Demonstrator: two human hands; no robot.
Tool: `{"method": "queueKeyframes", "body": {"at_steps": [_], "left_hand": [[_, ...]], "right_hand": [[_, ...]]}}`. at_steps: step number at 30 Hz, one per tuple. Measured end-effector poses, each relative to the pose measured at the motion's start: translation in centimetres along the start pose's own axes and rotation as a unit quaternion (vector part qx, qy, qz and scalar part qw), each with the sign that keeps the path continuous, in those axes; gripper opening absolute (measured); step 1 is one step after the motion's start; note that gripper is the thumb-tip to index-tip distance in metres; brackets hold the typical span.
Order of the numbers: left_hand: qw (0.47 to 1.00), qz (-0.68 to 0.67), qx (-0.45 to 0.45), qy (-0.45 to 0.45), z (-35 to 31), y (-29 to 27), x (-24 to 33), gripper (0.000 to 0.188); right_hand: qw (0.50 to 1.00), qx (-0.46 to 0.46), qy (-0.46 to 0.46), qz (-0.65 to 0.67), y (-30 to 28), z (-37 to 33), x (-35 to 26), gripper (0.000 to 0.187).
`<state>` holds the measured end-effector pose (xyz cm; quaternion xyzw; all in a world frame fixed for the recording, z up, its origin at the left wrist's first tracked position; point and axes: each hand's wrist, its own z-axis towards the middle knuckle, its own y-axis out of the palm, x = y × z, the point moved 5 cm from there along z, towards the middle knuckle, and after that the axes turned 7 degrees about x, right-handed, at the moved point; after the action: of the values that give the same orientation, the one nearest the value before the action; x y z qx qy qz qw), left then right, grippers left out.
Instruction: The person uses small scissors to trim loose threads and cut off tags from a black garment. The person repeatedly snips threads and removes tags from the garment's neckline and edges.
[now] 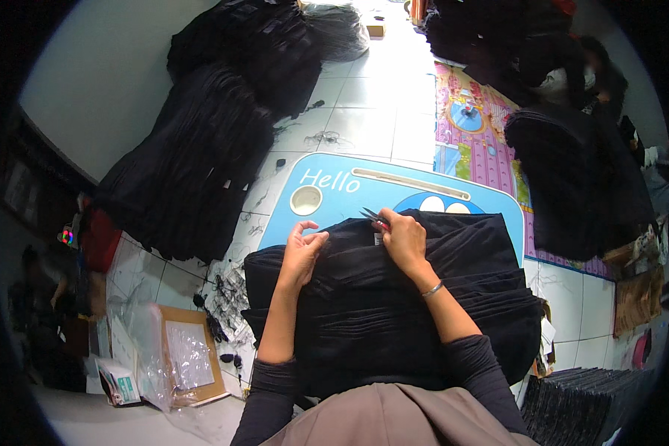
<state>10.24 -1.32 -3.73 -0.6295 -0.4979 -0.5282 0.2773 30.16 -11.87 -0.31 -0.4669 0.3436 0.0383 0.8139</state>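
Across my lap and a small blue table (275,223) lies a thick stack of folded black garments (379,320). My right hand (404,241) is closed around a pair of thread snips (369,215) with a bit of red on them. Their blades point left, just over the top garment's far edge. Below the blades a small white label (377,239) shows on the cloth. To the left, my left hand (302,254) hovers at the garment's edge, fingers curled, with a gap between thumb and index finger. I see nothing held in it.
Large heaps of black garments (193,149) stand at the far left, with another pile (572,178) at the right on a colourful mat (479,141). Thread scraps (230,305) litter the tiles. A cardboard piece in plastic (189,357) lies lower left; a dark stack (580,401) sits lower right.
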Motion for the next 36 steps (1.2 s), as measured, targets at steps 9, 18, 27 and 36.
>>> {"method": "queueKeyframes", "body": {"at_steps": [9, 18, 27, 36], "left_hand": [[0.997, -0.070, -0.028, 0.013, 0.0, 1.0, -0.5, 0.025], [0.994, -0.054, -0.061, 0.069, -0.8, 1.0, 0.3, 0.036], [0.990, -0.067, -0.091, 0.079, -0.9, 1.2, 0.3, 0.036], [0.989, -0.089, -0.102, 0.065, -0.5, 1.2, 0.0, 0.037]], "right_hand": [[0.964, -0.057, -0.159, 0.206, 0.1, -0.4, -4.5, 0.028], [0.956, -0.132, -0.213, 0.151, 1.7, 0.2, -6.4, 0.018], [0.937, -0.112, -0.005, 0.330, 2.8, 0.5, -4.2, 0.010], [0.938, -0.142, -0.207, 0.237, 2.5, 0.0, -6.1, 0.017]]}}
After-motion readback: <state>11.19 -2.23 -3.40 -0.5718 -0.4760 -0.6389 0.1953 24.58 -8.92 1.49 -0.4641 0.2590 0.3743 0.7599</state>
